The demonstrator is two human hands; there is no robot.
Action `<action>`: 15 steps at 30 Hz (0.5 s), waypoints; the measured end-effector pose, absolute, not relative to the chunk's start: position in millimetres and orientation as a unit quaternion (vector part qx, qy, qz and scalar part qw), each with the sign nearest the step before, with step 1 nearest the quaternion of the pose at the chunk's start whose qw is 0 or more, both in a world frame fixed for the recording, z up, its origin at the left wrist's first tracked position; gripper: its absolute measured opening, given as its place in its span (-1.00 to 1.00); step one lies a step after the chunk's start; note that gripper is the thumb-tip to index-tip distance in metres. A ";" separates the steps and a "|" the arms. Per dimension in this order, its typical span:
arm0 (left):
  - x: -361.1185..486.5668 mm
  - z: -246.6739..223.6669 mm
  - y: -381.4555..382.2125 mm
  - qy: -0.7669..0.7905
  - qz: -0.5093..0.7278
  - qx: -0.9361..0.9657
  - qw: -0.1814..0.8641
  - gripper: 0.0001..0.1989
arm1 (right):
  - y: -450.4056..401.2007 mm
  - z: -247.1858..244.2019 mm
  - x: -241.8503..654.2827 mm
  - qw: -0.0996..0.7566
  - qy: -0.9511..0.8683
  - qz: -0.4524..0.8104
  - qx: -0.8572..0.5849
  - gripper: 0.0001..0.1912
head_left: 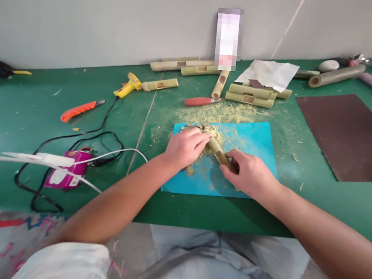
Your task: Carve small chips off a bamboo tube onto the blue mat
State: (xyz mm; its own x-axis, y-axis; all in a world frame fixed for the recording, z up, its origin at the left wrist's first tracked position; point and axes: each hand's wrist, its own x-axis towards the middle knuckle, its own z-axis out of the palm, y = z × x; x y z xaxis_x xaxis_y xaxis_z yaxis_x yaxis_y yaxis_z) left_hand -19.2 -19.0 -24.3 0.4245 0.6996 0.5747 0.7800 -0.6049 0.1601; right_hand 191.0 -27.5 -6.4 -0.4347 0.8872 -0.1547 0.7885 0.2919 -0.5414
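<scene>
A bamboo tube with a rectangular opening cut in its side lies slantwise over a blue sheet. My right hand is closed around its near end. At the far end, my left hand has its fingers pressed together on the tube; whether a small piece sits under those fingers is hidden. Shavings and scraps are heaped beside and behind my left hand. Pale dust spreads past the sheet's far edge. Just beyond it lies a red-handled knife.
Several cut bamboo tubes lie at the back near white paper and a propped phone. Brown sandpaper lies right. On the left are a yellow glue gun, an orange cutter and a purple power strip with loose cables.
</scene>
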 end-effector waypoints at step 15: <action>-16.8 -23.1 -23.0 -0.449 -0.293 -0.841 0.076 -0.72 | -27.3 -5.0 190.9 0.089 -0.799 0.282 -0.524 -0.80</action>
